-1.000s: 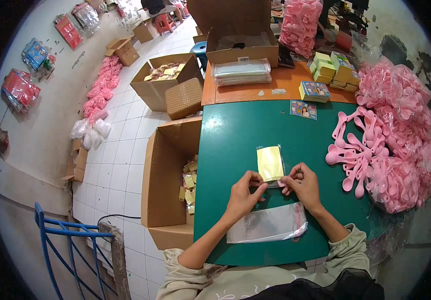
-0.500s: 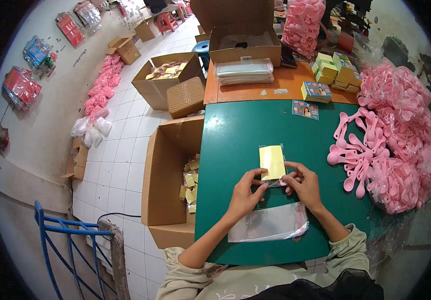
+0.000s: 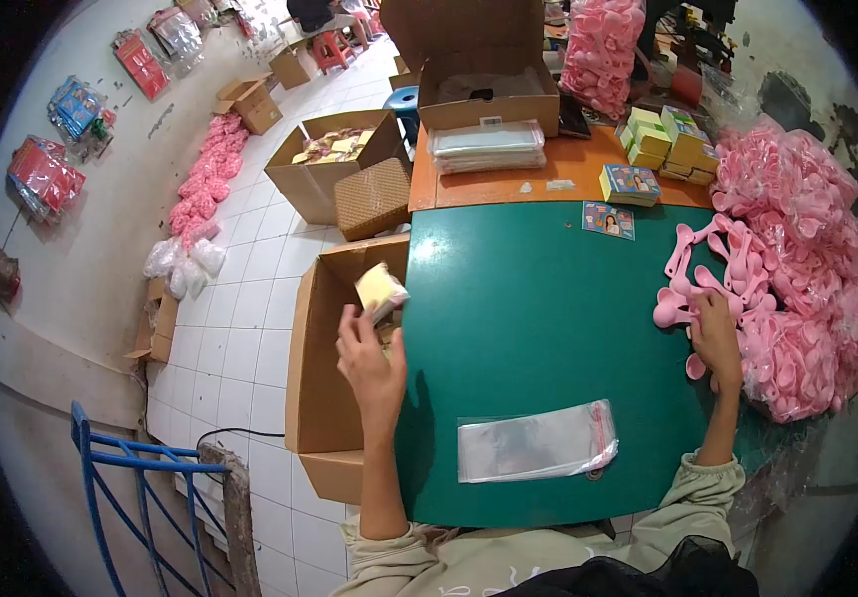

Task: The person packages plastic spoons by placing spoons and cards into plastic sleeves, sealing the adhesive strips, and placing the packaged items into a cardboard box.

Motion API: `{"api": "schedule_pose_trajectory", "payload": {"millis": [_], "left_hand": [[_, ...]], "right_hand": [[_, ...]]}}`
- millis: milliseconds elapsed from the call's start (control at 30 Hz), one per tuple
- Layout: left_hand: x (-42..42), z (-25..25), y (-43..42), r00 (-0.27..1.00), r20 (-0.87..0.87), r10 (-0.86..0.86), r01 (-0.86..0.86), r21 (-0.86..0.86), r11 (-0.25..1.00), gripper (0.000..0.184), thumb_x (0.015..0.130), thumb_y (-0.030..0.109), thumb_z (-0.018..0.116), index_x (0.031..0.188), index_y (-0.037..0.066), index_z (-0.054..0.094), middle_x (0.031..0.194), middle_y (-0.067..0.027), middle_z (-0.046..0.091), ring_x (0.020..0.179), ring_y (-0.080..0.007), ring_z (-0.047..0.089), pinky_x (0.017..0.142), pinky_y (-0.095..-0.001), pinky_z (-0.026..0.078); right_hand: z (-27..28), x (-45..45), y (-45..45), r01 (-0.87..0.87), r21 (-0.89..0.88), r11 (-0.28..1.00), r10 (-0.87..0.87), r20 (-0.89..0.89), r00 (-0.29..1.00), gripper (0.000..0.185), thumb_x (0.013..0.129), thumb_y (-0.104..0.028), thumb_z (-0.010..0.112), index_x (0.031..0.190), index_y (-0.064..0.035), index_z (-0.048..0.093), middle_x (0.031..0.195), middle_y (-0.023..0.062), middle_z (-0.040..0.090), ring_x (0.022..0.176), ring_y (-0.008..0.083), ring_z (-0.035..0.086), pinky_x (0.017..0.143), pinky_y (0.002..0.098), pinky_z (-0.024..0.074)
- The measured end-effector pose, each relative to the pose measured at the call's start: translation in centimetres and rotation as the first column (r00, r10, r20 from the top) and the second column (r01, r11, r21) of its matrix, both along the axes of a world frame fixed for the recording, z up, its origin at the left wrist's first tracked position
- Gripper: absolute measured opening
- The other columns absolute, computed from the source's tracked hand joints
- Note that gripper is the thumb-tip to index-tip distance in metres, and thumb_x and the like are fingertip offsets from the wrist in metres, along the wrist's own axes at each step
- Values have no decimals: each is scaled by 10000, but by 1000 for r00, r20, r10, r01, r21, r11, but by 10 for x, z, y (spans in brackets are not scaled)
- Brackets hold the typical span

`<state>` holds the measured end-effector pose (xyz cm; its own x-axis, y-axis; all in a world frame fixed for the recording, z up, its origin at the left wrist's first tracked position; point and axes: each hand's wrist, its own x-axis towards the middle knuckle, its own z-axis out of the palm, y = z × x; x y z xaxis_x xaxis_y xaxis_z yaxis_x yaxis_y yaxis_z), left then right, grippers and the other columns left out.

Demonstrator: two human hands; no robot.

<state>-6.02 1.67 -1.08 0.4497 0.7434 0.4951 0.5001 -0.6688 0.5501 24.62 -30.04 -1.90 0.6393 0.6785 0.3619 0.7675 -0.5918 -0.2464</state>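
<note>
Over the open cardboard box point(image 3: 312, 348) left of the table, my left hand point(image 3: 371, 370) is raised with fingers apart. A packet with a yellow card point(image 3: 379, 289) is in the air just beyond its fingertips, with a gap to the palm. My right hand point(image 3: 716, 338) reaches into the loose pink spoons point(image 3: 733, 254) at the table's right, its fingers closed on a spoon; the fingertips are partly hidden. A stack of clear plastic bags point(image 3: 534, 443) lies on the green table point(image 3: 529, 328) between my forearms.
At the back are card stacks point(image 3: 630, 184), a single card point(image 3: 608, 220), more clear bags point(image 3: 487, 144) and an open carton point(image 3: 489, 95). Bagged pink spoons point(image 3: 797, 269) are heaped at the right. A blue metal rail point(image 3: 140, 462) stands at the lower left.
The yellow-card packet has gone from the table's middle to above the box at left, with my left hand, which has opened. My right hand has moved right, onto the pink spoons.
</note>
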Motion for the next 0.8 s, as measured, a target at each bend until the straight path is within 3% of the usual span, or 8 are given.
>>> {"api": "schedule_pose_trajectory", "payload": {"millis": [100,167,233,433,533,567,733,800], "left_hand": [[15,6,-31,936,36,-350,345,-284,895,205,801,159,638,956,31,595,923,-146,578,882,-304,564,751,-409,457],[31,3,-70,724,-84,-684,642,-282,713,258,795,191,666,997,48,593,944,-143,570,858,-280,587,737,-373,484],[39,-11,-106,577,-191,-794,754,-250,608,297,780,240,675,1001,64,584,981,-129,539,878,-294,565,736,-386,474],[44,-25,-108,545,-2,-839,780,-368,507,212,767,121,667,952,55,587,880,-94,558,792,-253,594,669,-353,489],[43,-23,-101,565,101,-819,774,-409,483,168,779,86,655,927,41,588,834,-95,602,761,-238,626,660,-333,505],[43,-20,-100,579,120,-807,768,-413,489,154,785,78,651,920,36,588,822,-97,618,754,-235,637,661,-326,511],[43,-12,-93,601,142,-787,697,-575,429,128,830,103,627,915,23,574,860,-118,662,794,-231,661,706,-328,525],[43,-11,-92,627,178,-758,682,-596,424,123,845,92,605,921,16,547,875,-118,669,789,-224,664,705,-324,525]], "right_hand": [[0,-2,1,36,-14,999,-36,-42,998,229,761,-22,554,990,-20,568,965,167,537,955,350,499,840,438,391],[-5,-1,1,-8,-38,999,6,-53,999,272,763,-29,578,1034,-15,553,987,159,536,982,334,498,868,407,390],[-6,0,3,-95,19,995,96,-59,994,262,763,-52,612,1018,-10,568,962,152,546,964,322,507,857,379,395],[9,-11,10,-52,13,999,54,-216,975,175,761,-50,611,928,-2,590,955,148,539,959,314,480,852,387,383],[12,-13,16,-49,72,996,56,-93,994,157,794,-54,597,941,3,602,928,123,556,860,252,512,775,339,415],[15,-16,19,-38,145,989,74,-246,967,164,809,-61,591,960,3,606,920,107,563,830,219,516,743,316,417],[57,-51,32,-15,335,942,295,-807,512,222,858,-79,576,1065,-9,617,895,37,588,733,80,513,622,216,405],[49,-50,32,-280,434,856,516,-746,421,246,817,-43,613,1062,-41,641,891,27,581,774,94,540,663,220,429]]}}
